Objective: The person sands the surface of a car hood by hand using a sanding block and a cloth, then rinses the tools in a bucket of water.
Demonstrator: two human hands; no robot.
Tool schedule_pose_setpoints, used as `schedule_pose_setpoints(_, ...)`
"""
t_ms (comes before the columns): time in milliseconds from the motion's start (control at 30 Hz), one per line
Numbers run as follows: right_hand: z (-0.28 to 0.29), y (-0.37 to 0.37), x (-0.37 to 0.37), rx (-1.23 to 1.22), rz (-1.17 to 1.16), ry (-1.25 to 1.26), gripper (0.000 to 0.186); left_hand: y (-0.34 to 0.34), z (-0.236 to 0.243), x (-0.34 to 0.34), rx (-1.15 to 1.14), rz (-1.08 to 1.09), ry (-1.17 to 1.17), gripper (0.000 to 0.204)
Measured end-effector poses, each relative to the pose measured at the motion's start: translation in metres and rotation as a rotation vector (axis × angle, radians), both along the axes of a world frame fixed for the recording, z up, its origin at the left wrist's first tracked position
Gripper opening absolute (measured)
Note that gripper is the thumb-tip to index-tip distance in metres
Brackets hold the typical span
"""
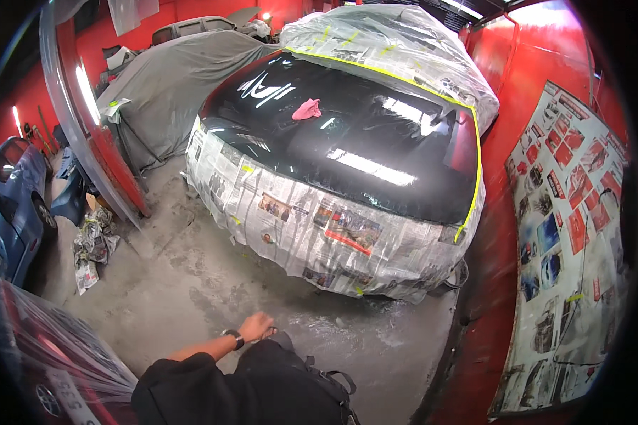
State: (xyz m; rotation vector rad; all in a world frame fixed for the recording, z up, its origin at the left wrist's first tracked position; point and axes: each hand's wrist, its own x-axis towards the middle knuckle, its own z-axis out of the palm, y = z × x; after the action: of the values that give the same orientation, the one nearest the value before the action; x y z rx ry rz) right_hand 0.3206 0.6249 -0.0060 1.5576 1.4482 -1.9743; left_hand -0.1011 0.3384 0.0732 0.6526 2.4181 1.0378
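My left hand (257, 326), with a dark wristwatch (233, 338) on its wrist, reaches in front of my body above the grey floor. Its fingers look curled together, and a small dark bit shows at their tips that I cannot make out. Just beyond the fingers is a dark grey shape (283, 341) against my black clothing. My right hand does not show. Ahead of me stands a car with a glossy black hood (283, 134). A crumpled pink cloth (307, 109) lies on the hood. Newspaper (283, 205) covers the car's front, edged with yellow tape (478, 156).
Clear plastic sheeting (404, 35) wraps the car's upper part. A plastic-draped red car (57, 354) is close at lower left. Further left are a blue car (14, 205), crumpled newspaper (96, 241) and a red post (113, 163). A picture-covered panel (560, 248) leans along the right wall.
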Motion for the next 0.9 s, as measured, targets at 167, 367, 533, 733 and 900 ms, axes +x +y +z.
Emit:
schedule_pose_setpoints(167, 0.036, 0.042, -0.015, 0.214, -0.003, -0.068, 0.044, 0.08, 0.059, -0.051, 0.293, -0.002, -0.451, 0.033)
schedule_pose_setpoints(367, 0.193, 0.129, -0.176, 0.974, -0.112, 0.214, 0.044, 0.155, 0.134, -0.142, 0.562, -0.43, -0.341, 0.033)
schedule_pose_setpoints(533, 0.348, 0.182, -0.403, 1.251, -0.131, 0.69, 0.047, 0.267, 0.258, -0.272, 0.721, -0.418, 0.313, 0.039)
schedule_pose_setpoints(733, 0.395, 0.221, -0.624, 1.814, 0.348, 0.819, 0.047, 0.335, 0.328, -0.453, 0.527, -0.076, 0.975, 0.065)
schedule_pose_setpoints(900, 0.36, 0.241, -0.658, 1.676, 1.166, 0.618, 0.068, 0.338, 0.316, -0.554, 0.173, -0.007, 1.012, 0.077)
